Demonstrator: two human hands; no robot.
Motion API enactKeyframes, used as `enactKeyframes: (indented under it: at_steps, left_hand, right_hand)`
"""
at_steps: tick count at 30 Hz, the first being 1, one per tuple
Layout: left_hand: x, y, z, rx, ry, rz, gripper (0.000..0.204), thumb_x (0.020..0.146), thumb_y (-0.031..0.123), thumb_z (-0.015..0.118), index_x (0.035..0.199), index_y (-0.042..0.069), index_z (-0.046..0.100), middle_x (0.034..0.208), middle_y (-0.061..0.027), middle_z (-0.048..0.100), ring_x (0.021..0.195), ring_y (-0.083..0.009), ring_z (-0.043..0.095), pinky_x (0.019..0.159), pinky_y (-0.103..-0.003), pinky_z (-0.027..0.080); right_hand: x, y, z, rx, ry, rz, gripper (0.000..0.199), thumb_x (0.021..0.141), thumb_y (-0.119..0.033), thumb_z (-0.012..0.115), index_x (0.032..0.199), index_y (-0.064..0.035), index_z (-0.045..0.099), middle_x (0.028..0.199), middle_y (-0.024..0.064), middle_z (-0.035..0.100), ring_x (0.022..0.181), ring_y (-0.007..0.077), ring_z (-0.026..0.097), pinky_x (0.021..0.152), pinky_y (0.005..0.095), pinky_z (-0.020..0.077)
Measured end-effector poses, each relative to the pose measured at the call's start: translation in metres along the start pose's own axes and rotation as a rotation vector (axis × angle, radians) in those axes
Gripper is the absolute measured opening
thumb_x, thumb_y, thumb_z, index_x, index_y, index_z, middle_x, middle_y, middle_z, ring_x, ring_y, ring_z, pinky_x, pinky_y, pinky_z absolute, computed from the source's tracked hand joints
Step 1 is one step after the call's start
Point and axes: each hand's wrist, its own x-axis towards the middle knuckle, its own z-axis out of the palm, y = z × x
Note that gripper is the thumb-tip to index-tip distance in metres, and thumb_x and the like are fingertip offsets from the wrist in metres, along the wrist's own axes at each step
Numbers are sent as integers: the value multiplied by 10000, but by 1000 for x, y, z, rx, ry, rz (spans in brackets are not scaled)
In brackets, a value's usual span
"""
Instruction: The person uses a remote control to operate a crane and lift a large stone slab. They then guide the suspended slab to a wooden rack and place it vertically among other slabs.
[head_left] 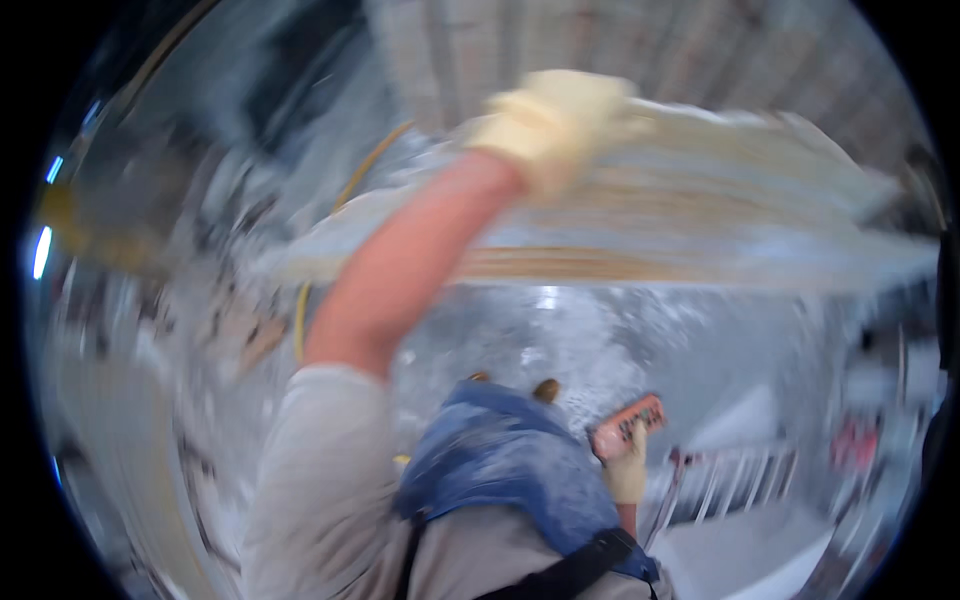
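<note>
My left hand (560,125), in a pale yellow glove, is stretched far forward over the upper edge of a large stone slab (660,215). Motion smears its fingers, so whether they grip or touch the slab does not show. The slab is whitish grey with tan and orange bands and a rough far edge. Low at my right side, my right hand (627,475) wears a similar glove. It is closed around an orange-red handheld remote control (608,438) with dark buttons, the thumb lying over the button side.
A wet-looking grey floor (700,330) lies between me and the slab. At the lower right stands a reddish rack with pale bars (735,485). A yellow hose (302,320) runs along the left. Broken brownish pieces (245,335) are scattered at the left.
</note>
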Motion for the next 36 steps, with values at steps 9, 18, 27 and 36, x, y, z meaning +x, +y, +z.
enactKeyframes:
  at_steps: [9, 18, 27, 36]
  left_hand:
    - [85, 7, 80, 77, 82, 222, 474, 985, 539, 614, 884, 80, 686, 881, -198, 725, 877, -401, 699, 749, -496, 524]
    - [199, 75, 159, 169, -14, 254, 590, 1004, 609, 540, 916, 35, 647, 887, -237, 724, 889, -456, 689, 770, -534, 514]
    - [249, 119, 194, 111, -80, 371, 633, 1017, 620, 496, 974, 12, 667, 932, -262, 732, 934, -471, 693, 814, -544, 517]
    - [280, 152, 210, 86, -101, 414, 622, 1030, 602, 484, 1013, 8, 667, 971, -278, 730, 973, -481, 689, 854, -553, 517]
  right_hand:
    - [33, 33, 28, 1622, 324, 447, 396, 981, -191, 710, 1326, -43, 584, 1191, 134, 699, 1091, 291, 702, 951, 477, 597]
    - [45, 0, 22, 1725, 408, 475, 471, 959, -240, 740, 1364, -87, 553, 1198, 125, 683, 1095, 292, 695, 996, 501, 572]
    - [54, -15, 53, 1805, 684, 450, 443, 944, -221, 770, 1321, -102, 571, 1135, 98, 687, 1032, 292, 705, 906, 501, 607]
    - [46, -47, 45, 1609, 739, 569, 310, 1034, -291, 665, 1241, -74, 586, 1136, 119, 689, 1048, 243, 701, 927, 390, 595]
